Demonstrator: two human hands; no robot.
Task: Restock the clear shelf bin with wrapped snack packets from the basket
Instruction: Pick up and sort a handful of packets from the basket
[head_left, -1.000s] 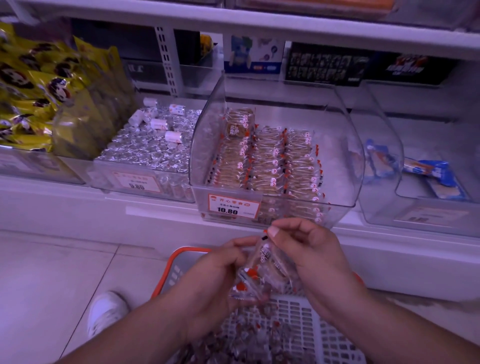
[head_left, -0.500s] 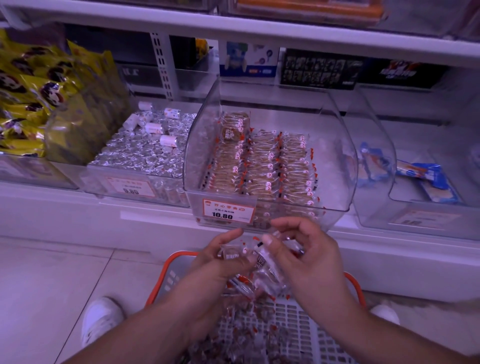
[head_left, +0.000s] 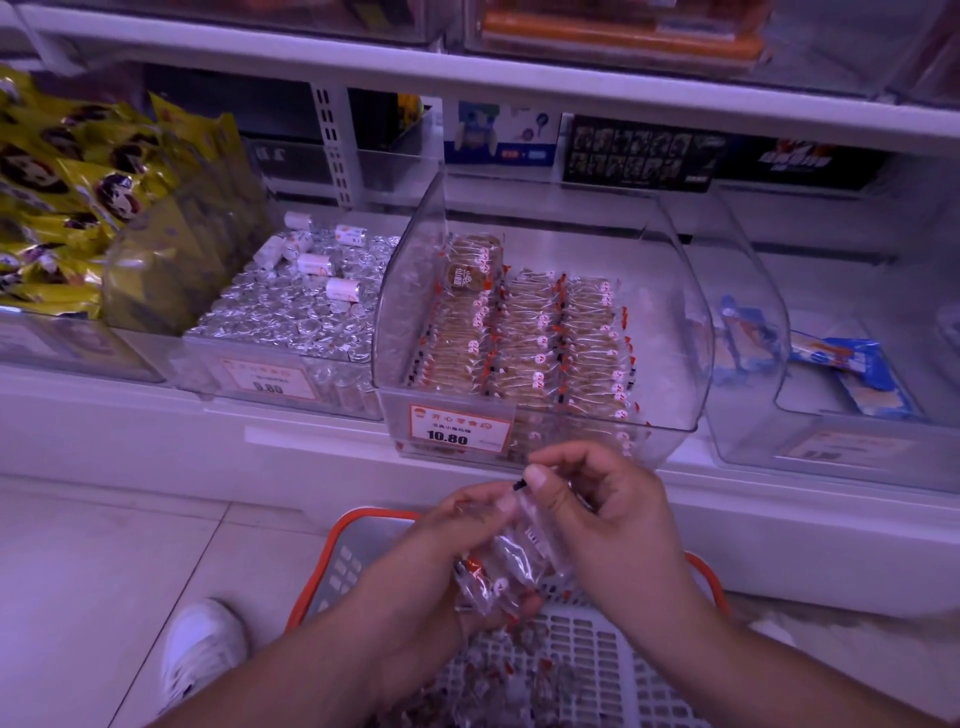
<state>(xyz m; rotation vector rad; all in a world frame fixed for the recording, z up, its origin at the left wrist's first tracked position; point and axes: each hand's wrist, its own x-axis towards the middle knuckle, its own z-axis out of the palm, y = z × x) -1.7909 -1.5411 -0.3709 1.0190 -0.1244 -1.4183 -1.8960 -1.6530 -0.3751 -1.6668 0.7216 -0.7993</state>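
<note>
Clear-wrapped snack packets (head_left: 511, 566) are bunched in curled left hand (head_left: 441, 561); one is pinched by right hand (head_left: 608, 514) for squaring, above orange-rimmed white basket (head_left: 587, 654).

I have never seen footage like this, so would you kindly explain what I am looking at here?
This is no machine: a person wears a camera on the head, looking down at their own two hands. The left hand holds a bunch of clear wrapped snack packets, and the right hand pinches one of them. Below is an orange-rimmed basket with more packets. Ahead on the shelf stands the clear bin, lined with rows of the same packets, with a price tag on its front.
</note>
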